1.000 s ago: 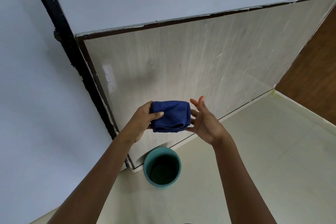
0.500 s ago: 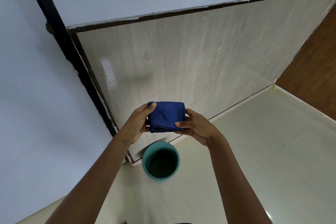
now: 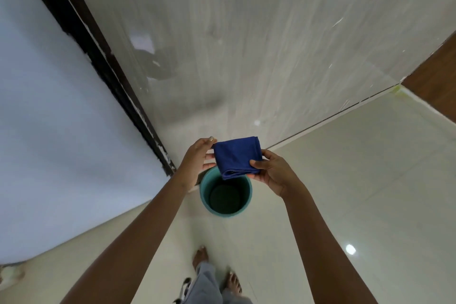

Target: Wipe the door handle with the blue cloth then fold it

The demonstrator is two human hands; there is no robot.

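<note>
The blue cloth (image 3: 237, 155) is folded into a small thick square and held in the air in front of the pale door. My right hand (image 3: 271, 170) grips its lower right corner, thumb on top. My left hand (image 3: 198, 157) is at its left edge with the fingers spread and only the thumb tip near the cloth's top corner. The cloth hangs just above the rim of a teal bucket. No door handle is in view.
A teal bucket (image 3: 204, 201) stands on the glossy cream floor right below the cloth, by the door's bottom corner. The pale door (image 3: 246, 44) and its dark frame (image 3: 98, 57) rise ahead. My feet (image 3: 201, 258) are at the bottom.
The camera has tilted down, so the floor and feet show. Both hands and the cloth have dropped to just above the bucket. My left hand has loosened off the cloth; the right keeps its grip.
</note>
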